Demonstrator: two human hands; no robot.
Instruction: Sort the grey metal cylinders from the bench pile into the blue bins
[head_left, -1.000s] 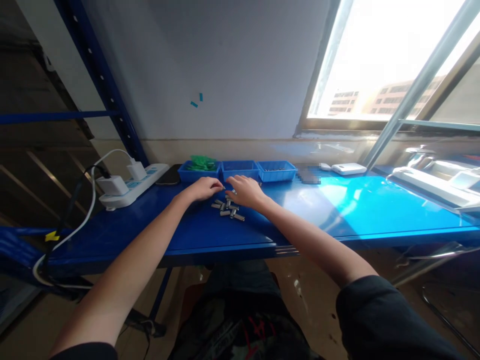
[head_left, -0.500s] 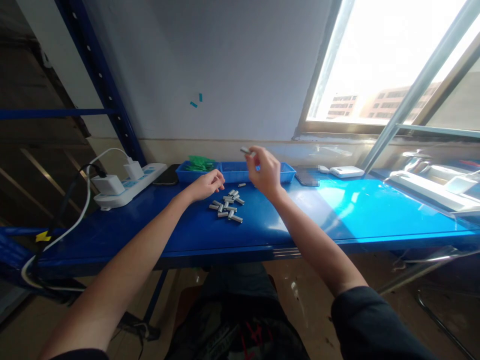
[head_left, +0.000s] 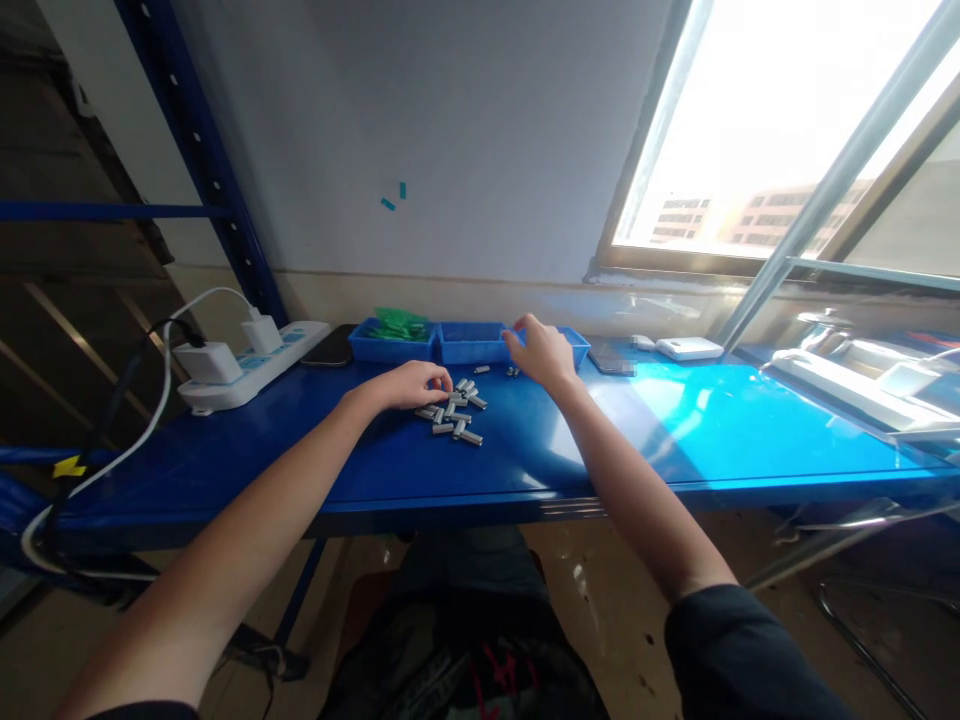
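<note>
On the blue table lies a loose pile of small silver metal cylinders [head_left: 459,416]. My left hand [head_left: 411,385] is at the pile's back left edge, with fingers curled and fingertips pinching at one cylinder. My right hand [head_left: 546,352] is over the right compartment of a blue tray [head_left: 471,352]. Its thumb and index finger are apart, and no piece shows between them; the other fingertips are partly hidden. One single cylinder [head_left: 481,370] lies behind the pile, and a couple of small pieces [head_left: 512,372] rest in front of the tray.
Green plastic material [head_left: 399,325] fills the left tray compartment. A white power strip [head_left: 259,375] with plugs and a dark phone [head_left: 330,346] are on the left. Right of the tray sit another phone [head_left: 611,356] and a white box [head_left: 688,348]. A metal post [head_left: 780,210] slants before the window.
My right hand has moved lower and slightly right, over the tray, and the metal cylinder it held is out of sight. My left hand has lowered onto the pile.
</note>
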